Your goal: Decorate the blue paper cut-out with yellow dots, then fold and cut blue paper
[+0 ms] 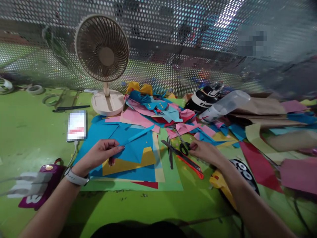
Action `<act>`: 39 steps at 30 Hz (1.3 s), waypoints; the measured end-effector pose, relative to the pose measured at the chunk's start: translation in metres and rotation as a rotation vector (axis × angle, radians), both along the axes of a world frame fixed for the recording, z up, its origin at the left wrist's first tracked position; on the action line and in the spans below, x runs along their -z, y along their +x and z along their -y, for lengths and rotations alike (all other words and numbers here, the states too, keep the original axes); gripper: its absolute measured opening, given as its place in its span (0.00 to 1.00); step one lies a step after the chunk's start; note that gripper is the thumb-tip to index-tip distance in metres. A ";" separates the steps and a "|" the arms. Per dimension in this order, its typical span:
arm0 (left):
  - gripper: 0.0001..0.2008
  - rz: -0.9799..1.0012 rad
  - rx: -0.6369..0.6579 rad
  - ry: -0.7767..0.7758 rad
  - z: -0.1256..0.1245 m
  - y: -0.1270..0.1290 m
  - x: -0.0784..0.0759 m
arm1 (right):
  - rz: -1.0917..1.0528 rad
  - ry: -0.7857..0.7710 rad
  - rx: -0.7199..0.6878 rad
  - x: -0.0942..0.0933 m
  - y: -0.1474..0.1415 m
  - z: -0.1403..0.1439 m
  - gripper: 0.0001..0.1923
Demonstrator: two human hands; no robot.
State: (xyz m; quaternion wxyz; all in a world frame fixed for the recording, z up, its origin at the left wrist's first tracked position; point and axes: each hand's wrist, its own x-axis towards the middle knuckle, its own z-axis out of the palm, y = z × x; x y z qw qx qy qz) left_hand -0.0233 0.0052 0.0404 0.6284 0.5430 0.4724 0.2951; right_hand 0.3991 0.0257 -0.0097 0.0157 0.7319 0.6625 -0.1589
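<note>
My left hand [107, 151] pinches the lower end of a narrow blue paper strip [141, 133] between thumb and finger. It hovers over stacked coloured paper, with a large blue sheet [99, 137] and a yellow piece [121, 167] on top. On the right, my right hand [204, 151] has its fingers closed at a black handle loop of a pair of scissors [183, 148], whose blades point away from me. Just left of that hand lies an orange-red utility knife [189, 162] with its blade out. A thin dark metal strip [170, 157] lies beside the knife.
Paper scraps [158, 109] are heaped behind the stack. A fan [106, 99] stands at the back left, near a phone [76, 125] on a cable. A black bottle [201, 99] and a clear bottle [225, 105] are back right. A yellow pouch [220, 181] lies under my right forearm.
</note>
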 end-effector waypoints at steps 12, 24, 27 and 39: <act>0.17 -0.053 0.032 -0.020 -0.001 0.003 -0.005 | -0.213 -0.139 0.093 -0.013 0.001 0.004 0.05; 0.17 -0.039 0.068 -0.008 -0.003 0.000 0.008 | -0.438 -0.284 0.001 -0.020 0.001 0.010 0.20; 0.17 -0.043 0.074 -0.013 -0.003 0.000 0.007 | -0.487 -0.307 -0.008 -0.020 0.005 0.010 0.21; 0.17 -0.044 0.026 -0.017 -0.002 0.002 -0.003 | -0.630 -0.287 0.063 -0.030 0.007 0.021 0.18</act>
